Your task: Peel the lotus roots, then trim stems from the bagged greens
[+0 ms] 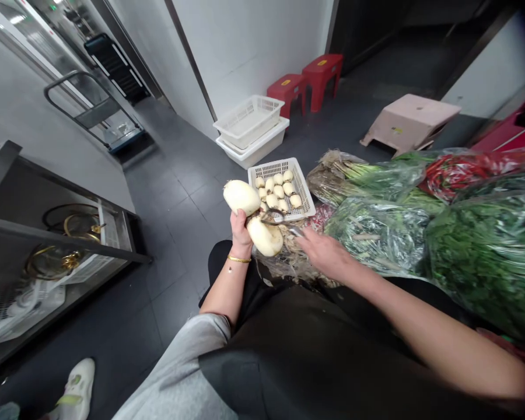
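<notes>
My left hand (240,230) is wrapped round a lotus root at the joint between two fat, pale segments. The upper segment (241,197) points up and left; the lower one (266,236) tilts down to the right. My right hand (321,251) is closed round a silvery metal tool (296,231), whose thin dark end reaches to the joint of the root. Motion blur hides whether it is a knife or a peeler. Just beyond, a white plastic basket (306,201) holds several smaller pale pieces with brown ends, which look like lotus root.
Bagged leafy greens (485,251), spring onions (367,175) and red chillies (450,175) lie to my right. Two stacked white baskets (249,131), red stools (321,76) and a pink stool (413,119) stand ahead. A metal shelf (70,233), a trolley (96,114) and another person's shoe (79,385) are left.
</notes>
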`<state>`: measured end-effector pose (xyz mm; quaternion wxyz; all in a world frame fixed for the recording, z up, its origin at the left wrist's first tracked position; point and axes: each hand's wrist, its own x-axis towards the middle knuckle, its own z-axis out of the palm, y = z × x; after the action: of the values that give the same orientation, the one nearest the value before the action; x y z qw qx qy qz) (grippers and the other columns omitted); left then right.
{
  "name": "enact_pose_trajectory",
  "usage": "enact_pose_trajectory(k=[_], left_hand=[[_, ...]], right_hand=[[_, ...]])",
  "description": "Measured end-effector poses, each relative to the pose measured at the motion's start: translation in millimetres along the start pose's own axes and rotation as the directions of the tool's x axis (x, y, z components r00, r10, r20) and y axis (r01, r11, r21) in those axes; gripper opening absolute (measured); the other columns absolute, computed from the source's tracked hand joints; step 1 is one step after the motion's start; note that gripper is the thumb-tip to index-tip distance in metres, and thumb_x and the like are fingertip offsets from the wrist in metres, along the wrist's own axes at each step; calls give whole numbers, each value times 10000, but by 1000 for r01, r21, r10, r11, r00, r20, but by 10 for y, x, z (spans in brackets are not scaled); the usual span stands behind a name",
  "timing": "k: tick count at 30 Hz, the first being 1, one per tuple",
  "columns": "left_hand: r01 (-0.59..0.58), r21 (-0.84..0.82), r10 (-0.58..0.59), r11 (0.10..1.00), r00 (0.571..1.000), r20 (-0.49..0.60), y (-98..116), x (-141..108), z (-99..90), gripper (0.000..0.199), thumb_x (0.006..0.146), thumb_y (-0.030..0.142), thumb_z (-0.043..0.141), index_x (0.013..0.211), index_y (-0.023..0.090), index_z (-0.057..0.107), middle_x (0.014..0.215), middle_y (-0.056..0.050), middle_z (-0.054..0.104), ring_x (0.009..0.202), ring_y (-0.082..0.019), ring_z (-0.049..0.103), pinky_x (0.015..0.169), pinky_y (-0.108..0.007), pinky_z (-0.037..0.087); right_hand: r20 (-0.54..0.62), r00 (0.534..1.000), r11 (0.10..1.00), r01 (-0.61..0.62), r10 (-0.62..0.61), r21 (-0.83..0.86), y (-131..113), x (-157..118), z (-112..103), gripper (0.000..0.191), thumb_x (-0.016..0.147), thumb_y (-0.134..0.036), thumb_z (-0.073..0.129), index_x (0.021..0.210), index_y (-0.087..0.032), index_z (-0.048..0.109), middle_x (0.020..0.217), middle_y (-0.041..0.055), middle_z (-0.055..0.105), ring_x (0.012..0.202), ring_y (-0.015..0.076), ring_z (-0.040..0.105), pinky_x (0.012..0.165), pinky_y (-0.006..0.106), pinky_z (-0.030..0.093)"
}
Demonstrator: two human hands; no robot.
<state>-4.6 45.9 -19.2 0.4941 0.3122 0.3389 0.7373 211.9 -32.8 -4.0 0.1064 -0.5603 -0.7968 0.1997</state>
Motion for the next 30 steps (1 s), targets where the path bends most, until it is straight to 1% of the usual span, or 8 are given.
enact_pose_trajectory(k=[3,6,8,14,18,21,26,30], left_hand=[[-31,8,30,1000,998,50,26,-28,45,587,640,666,728,934,161,674,762,-69,698,785,-228,688,777,-345,528],[11,-20,-11,1000,1000,25,66,34,5,598,676,700,674,906,148,676,744,-77,692,758,-217,685,760,-337,532],[11,-36,-11,999,1000,18,71,47,3,598,689,707,657,910,151,676,765,-78,697,736,-204,681,753,-328,532],[-60,-12,61,998,997,42,-5,-85,182,577,692,676,678,978,175,674,844,-76,709,760,-204,672,774,-333,523],[-74,29,75,997,997,-13,19,41,95,557,718,685,646,915,165,673,757,-62,687,708,-188,658,730,-323,516],[-84,6,84,996,994,-73,39,133,10,576,750,711,586,903,162,672,748,-58,680,689,-173,655,704,-303,512],[-38,-2,38,999,999,-1,23,53,90,615,756,728,569,946,153,675,755,-69,691,685,-172,659,715,-305,532],[-21,-55,20,998,1000,-18,82,97,67,562,768,683,600,944,155,682,747,-59,692,681,-172,665,715,-304,539]], right_hand=[[43,999,998,-11,14,-56,-29,-105,200,271,992,-351,313,1051,-179,514,714,69,670,626,224,645,549,279,345],[190,978,992,-70,89,-105,343,-509,448,223,973,-350,355,904,-206,510,647,52,648,624,241,656,538,277,337],[146,981,989,-116,129,-91,468,-568,398,238,981,-354,322,894,-212,492,640,50,639,623,241,651,544,281,340],[-5,995,995,-97,97,9,-68,-19,51,301,998,-379,278,1061,-183,498,753,79,672,672,227,646,559,280,341],[119,991,998,-68,67,4,229,-461,454,270,983,-365,305,998,-205,522,708,70,677,653,247,657,564,293,346],[103,989,994,-110,110,-7,451,-604,457,280,981,-362,281,928,-208,508,667,69,663,637,256,654,564,299,349],[12,999,998,-34,34,-48,-47,-39,44,301,994,-394,300,1047,-182,506,752,82,679,660,227,651,557,278,338],[91,996,997,-4,11,-80,59,-294,317,267,988,-374,324,983,-201,527,694,58,666,623,217,645,542,279,344]])
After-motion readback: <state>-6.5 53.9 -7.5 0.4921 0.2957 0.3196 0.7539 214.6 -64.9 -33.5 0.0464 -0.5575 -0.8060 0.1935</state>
